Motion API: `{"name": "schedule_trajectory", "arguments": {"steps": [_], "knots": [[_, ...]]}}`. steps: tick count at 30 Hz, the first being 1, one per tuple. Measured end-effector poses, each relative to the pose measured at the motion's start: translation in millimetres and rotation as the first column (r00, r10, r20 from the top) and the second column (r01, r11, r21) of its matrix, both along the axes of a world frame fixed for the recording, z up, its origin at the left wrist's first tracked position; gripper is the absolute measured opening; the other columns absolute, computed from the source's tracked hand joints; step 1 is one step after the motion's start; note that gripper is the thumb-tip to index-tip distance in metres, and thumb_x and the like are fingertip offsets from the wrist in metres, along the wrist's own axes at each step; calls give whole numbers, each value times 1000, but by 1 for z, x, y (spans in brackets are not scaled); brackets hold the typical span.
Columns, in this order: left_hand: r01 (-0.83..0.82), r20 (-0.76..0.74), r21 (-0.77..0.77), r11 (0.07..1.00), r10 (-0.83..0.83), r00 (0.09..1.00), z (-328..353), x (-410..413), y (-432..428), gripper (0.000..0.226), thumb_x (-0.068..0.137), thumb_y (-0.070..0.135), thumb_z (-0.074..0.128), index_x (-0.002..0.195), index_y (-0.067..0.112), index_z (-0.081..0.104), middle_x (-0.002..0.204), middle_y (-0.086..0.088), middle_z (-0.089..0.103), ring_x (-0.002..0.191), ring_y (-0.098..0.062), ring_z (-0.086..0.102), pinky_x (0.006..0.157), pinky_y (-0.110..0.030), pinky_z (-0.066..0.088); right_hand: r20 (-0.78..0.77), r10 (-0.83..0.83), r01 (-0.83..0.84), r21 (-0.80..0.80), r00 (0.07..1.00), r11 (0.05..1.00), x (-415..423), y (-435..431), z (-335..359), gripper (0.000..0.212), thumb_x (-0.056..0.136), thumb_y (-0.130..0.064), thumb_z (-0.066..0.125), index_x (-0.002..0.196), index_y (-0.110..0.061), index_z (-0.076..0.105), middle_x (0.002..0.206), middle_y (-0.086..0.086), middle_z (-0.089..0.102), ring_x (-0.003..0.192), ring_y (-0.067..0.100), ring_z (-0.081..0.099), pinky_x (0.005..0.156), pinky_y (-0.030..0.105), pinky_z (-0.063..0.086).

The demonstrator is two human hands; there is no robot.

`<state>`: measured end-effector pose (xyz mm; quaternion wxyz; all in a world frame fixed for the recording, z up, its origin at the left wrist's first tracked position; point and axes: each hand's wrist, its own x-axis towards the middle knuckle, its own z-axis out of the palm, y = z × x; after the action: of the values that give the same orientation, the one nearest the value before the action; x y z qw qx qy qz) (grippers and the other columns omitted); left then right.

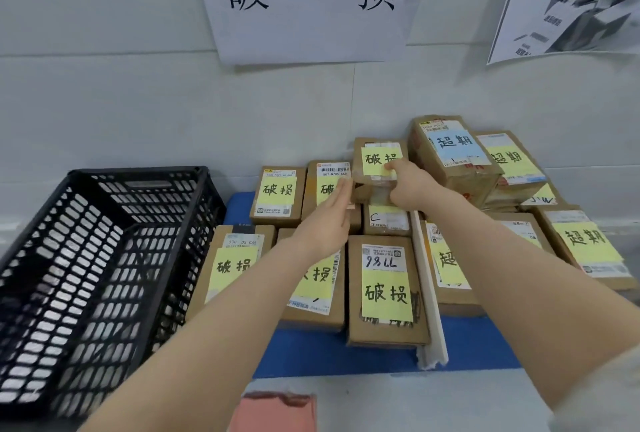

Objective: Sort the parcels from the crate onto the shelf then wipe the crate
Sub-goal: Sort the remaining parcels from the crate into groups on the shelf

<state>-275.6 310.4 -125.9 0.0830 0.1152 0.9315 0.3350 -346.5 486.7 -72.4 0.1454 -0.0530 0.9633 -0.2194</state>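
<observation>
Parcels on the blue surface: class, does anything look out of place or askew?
Yes. The tall 超期 parcel leans tilted atop the right-hand pile, unlike the flat 破损 parcels. The white divider strip between the groups is ragged at its near end.

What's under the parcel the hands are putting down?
Another cardboard parcel lies under the held parcel, showing a handwritten C. The rest of its top is covered.

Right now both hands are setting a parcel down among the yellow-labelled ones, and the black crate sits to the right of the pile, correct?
Not quite. In the head view the black crate sits left of the pile. Both hands, left and right, are on the parcel.
</observation>
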Motion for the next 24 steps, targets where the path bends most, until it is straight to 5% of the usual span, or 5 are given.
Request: {"name": "schedule_trajectory", "arguments": {"steps": [6, 10, 17, 20, 24], "knots": [[-135, -8, -17, 991, 135, 991, 22, 28, -54, 68, 101, 9, 33, 154, 21, -6, 162, 3, -8, 149, -16, 3, 109, -18, 6, -218, -21, 45, 103, 976, 994, 16, -18, 11, 64, 83, 1, 53, 142, -11, 32, 141, 21, 34, 126, 39, 37, 100, 46, 41], [-218, 38, -34, 975, 219, 975, 26, 57, -81, 71, 100, 9, 37, 154, 17, -7, 161, -10, 12, 144, -30, 24, 118, -42, 23, -342, 105, -84, 78, 934, 993, 78, -46, 13, 76, 77, 9, 48, 145, -19, 29, 150, 17, 27, 138, 35, 24, 110, 43, 28], [-260, -7, 170, 951, 265, 964, -21, 163, -66, 79, 97, 13, 45, 152, 39, -6, 159, 21, 8, 145, 2, 11, 116, -15, 12, -197, 204, -240, -184, 959, 953, 209, -65, -23, 61, 86, 2, 48, 138, -26, 35, 152, 0, 24, 140, 21, 20, 114, 33, 25], [-343, 114, 81, 936, 333, 936, -44, 180, -60, 83, 96, 12, 45, 150, 27, -17, 160, 10, -12, 144, -1, 0, 107, -5, 3, -129, 190, -217, -240, 973, 946, 231, -65, -35, 50, 90, -8, 49, 132, -33, 38, 144, -9, 29, 135, 13, 26, 111, 28, 29], [-183, 223, -27, 983, 185, 957, -37, 183, -64, 70, 99, 50, 25, 130, 39, -37, 153, 16, -30, 142, 2, -13, 110, -11, -2, -53, 184, -191, -188, 981, 963, 232, -64, -42, 48, 92, -14, 49, 135, -33, 36, 146, -6, 27, 134, 14, 29, 113, 26, 25]]}}
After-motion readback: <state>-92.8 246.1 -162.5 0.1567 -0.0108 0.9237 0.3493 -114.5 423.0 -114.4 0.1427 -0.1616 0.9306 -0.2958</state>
